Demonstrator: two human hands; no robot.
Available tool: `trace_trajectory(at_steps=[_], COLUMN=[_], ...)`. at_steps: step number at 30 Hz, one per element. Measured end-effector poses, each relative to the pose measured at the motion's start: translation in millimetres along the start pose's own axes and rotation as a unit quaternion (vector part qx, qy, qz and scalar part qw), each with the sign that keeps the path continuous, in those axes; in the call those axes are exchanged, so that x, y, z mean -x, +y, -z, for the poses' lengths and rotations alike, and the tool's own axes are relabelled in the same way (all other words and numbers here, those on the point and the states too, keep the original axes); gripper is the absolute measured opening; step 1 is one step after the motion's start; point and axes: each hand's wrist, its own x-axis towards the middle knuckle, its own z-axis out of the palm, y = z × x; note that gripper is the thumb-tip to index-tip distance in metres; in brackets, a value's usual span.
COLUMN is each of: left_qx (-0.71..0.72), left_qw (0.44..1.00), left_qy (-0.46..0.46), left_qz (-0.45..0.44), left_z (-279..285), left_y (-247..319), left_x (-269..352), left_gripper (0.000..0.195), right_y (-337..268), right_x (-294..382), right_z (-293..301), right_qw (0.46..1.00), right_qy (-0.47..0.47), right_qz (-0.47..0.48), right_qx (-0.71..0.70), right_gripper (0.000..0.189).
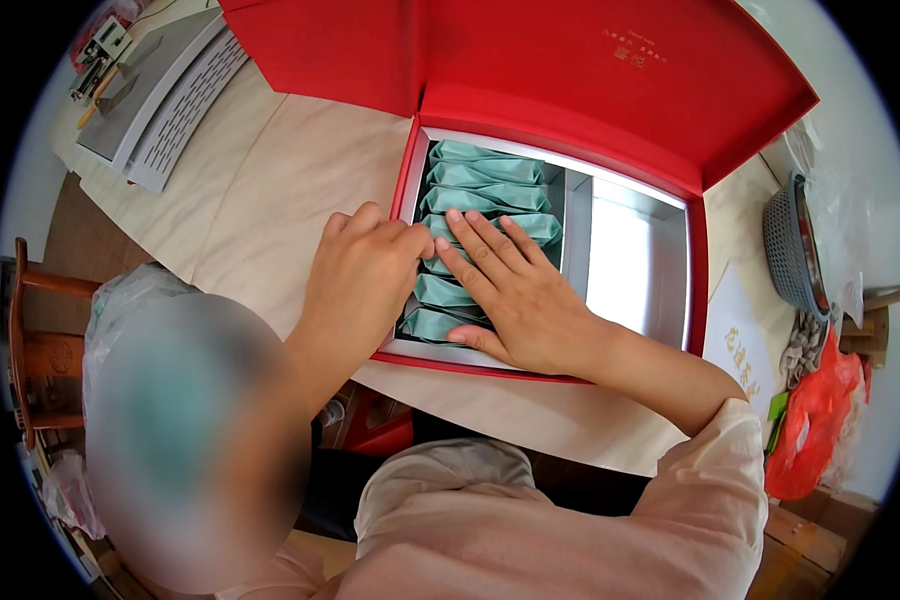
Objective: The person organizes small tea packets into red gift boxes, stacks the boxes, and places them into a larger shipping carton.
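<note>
A red gift box [697, 285] lies open before me, its lid [555, 67] raised at the far side. Teal folded packets [487, 172] stand in a row in its left compartment. My right hand [532, 307] rests flat over the middle and near packets, palm down, fingers spread and holding nothing. At the box's left rim, my left hand [367, 262] is curled, its forefinger and thumb side close to the packets and to the right fingertips. Whether it pinches a packet is hidden. A silver divider [576, 225] separates the packets from the right compartment [622, 255], which has a bright silvery floor.
A grey slotted tea tray [172, 97] sits far left on the marbled table [247, 165]. To the right are a white card [731, 330] with gold writing, a grey plastic basket [784, 240] and a red plastic bag [817, 427]. A wooden chair [49, 360] stands left.
</note>
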Motion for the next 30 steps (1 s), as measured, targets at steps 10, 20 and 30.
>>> trace_trajectory(at_steps=[10,20,30], left_qx=[-0.084,-0.045,-0.029], left_qw=[0.996,0.997,0.998], left_qy=[-0.018,-0.052,-0.033], left_qz=[-0.032,-0.040,-0.044], left_z=[12,-64,-67], left_y=[3,11,9], left_x=[0,-46,-47], left_gripper=[0.013,0.060,0.062], right_y=[1,73,89], right_x=[1,-8,-20], right_z=[-2,25,20], right_qw=[0.999,0.943,0.960], right_qy=[0.035,0.263,0.211], right_qz=[0.008,-0.188,-0.185], right_qx=[-0.003,-0.076,-0.019], right_gripper=[0.067,0.013,0.009])
